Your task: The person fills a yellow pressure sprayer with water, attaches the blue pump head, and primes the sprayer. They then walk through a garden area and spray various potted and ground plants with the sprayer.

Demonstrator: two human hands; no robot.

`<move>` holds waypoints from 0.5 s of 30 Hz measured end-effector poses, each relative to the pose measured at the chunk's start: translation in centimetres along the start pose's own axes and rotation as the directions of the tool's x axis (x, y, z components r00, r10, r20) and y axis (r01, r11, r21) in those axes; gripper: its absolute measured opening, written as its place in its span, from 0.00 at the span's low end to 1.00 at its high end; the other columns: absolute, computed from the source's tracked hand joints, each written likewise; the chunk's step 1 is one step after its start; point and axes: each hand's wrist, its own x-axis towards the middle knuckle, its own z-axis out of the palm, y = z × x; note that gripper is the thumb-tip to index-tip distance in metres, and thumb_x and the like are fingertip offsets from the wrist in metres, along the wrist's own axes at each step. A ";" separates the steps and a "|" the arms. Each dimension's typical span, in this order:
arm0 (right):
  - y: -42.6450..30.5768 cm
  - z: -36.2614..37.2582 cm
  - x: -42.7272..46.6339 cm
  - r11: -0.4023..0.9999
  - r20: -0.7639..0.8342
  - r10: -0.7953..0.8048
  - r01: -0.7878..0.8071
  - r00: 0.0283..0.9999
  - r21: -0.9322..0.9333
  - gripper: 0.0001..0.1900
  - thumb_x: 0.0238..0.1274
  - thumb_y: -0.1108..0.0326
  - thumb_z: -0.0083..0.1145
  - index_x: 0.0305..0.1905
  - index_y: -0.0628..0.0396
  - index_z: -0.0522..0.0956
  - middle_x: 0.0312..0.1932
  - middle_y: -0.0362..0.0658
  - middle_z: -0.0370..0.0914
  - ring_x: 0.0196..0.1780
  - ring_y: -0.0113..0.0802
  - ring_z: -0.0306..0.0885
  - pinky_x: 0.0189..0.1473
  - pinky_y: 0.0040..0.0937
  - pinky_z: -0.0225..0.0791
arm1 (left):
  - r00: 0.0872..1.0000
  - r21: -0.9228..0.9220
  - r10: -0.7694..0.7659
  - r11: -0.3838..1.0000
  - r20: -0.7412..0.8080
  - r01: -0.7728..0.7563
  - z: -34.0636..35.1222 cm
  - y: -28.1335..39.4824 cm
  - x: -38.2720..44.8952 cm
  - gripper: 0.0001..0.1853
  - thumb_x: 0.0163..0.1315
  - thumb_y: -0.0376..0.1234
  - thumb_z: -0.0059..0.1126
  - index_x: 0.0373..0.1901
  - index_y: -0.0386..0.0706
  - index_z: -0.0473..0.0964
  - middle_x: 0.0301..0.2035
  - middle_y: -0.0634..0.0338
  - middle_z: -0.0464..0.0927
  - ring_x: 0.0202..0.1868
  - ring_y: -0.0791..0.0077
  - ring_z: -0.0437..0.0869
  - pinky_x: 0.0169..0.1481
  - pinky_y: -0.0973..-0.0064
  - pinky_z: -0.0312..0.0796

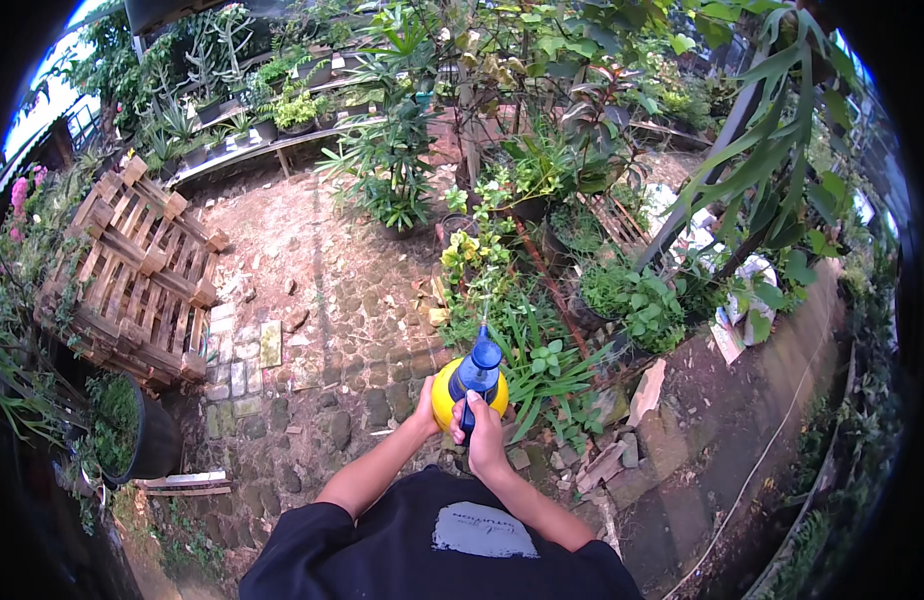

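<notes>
A pump pressure sprayer (440, 382) with a yellow bottle and a blue head is held in front of my chest. My left hand (426, 409) is wrapped around the side of the yellow bottle, its fingers mostly hidden. The blue handle is gripped by my right hand (477, 431), with the thumb on top. The sprayer's nozzle points away from me, where a fine spray shows faintly in front of it. Beyond the nozzle stand yellow-green leafy plants (462, 251), and a strappy-leaved green plant (533, 367) grows just to the right of the bottle.
Stacked wooden pallets (151, 259) lean at the left, above a large black pot (158, 439). Potted plants line a shelf (244, 152) at the back. A slanted post (702, 172) rises at the right. Broken stones and wood pieces (604, 465) lie near my right arm on uneven cobbles.
</notes>
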 end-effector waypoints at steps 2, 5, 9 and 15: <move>-0.2 -0.1 0.2 0.999 0.035 -0.026 0.027 0.999 -0.022 0.20 0.74 0.52 0.42 0.30 0.56 0.70 0.18 0.36 0.65 0.17 0.20 0.62 0.20 0.21 0.55 | 0.999 0.023 0.027 0.999 -0.028 -0.027 1.5 0.6 -0.2 0.32 0.70 0.59 0.29 0.46 0.47 0.77 0.32 0.61 0.83 0.30 0.69 0.82 0.40 0.69 0.79; -1.1 -0.1 0.2 0.996 0.051 -0.056 0.060 0.997 -0.068 0.20 0.74 0.53 0.41 0.29 0.56 0.70 0.18 0.36 0.65 0.17 0.22 0.62 0.21 0.22 0.56 | 0.997 -0.023 0.035 0.999 -0.064 -0.037 2.2 0.8 0.7 0.33 0.69 0.61 0.29 0.49 0.47 0.77 0.36 0.59 0.84 0.32 0.66 0.83 0.42 0.66 0.79; -2.1 -0.2 0.8 0.990 0.114 -0.012 0.029 0.993 -0.141 0.21 0.74 0.52 0.41 0.29 0.56 0.69 0.18 0.36 0.65 0.17 0.22 0.62 0.21 0.22 0.56 | 0.995 0.037 0.096 0.995 0.016 -0.097 0.3 0.7 2.7 0.34 0.67 0.55 0.26 0.60 0.44 0.71 0.52 0.51 0.79 0.51 0.56 0.82 0.59 0.57 0.73; -2.9 -1.0 1.3 0.994 0.096 0.017 -0.007 0.995 -0.106 0.21 0.74 0.52 0.42 0.29 0.55 0.70 0.17 0.36 0.65 0.16 0.21 0.61 0.21 0.21 0.55 | 0.998 -0.100 -0.007 0.995 0.059 0.013 2.9 0.6 0.7 0.34 0.65 0.58 0.23 0.48 0.45 0.75 0.24 0.56 0.77 0.20 0.62 0.77 0.22 0.65 0.73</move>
